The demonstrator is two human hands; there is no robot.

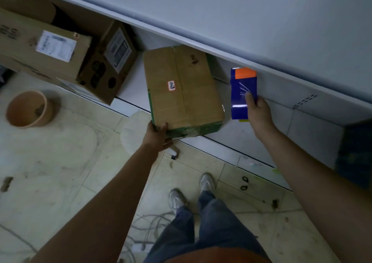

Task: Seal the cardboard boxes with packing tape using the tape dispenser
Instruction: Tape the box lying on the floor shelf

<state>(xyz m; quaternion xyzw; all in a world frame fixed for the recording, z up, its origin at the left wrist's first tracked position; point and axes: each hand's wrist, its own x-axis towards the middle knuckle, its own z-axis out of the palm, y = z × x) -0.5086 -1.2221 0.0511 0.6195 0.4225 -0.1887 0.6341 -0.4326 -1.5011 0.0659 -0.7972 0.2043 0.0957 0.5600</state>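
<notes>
a closed cardboard box [182, 90] with green printed sides is seen lying on a low white shelf [231, 142], its top seam covered by clear tape and a small white label with an orange border [171, 86] stuck near its middle. its near left corner is gripped by the left hand [159, 135], the thumb laid over the top edge and the fingers curled under the bottom. just beside the box, to its right and apart from it, a glossy blue packet with an orange top [243, 92] is held upright against the shelf's back by the right hand [256, 107], pinched at its lower right edge between thumb and fingers. further left on the same shelf, two more cardboard boxes are stacked: a larger one with a white shipping label [46, 47] and a smaller tilted one [108, 65] leaned against it. a brown paper bowl [28, 109] is seen on the tiled floor [60, 162] at the left, well apart from the boxes. a thin white plastic sheet [134, 130] lies on the floor below the left hand. the person's jeans and pale shoes [207, 183] are visible at the bottom, with loose cables [149, 226] on the floor beside them. no tape dispenser can be made out.
</notes>
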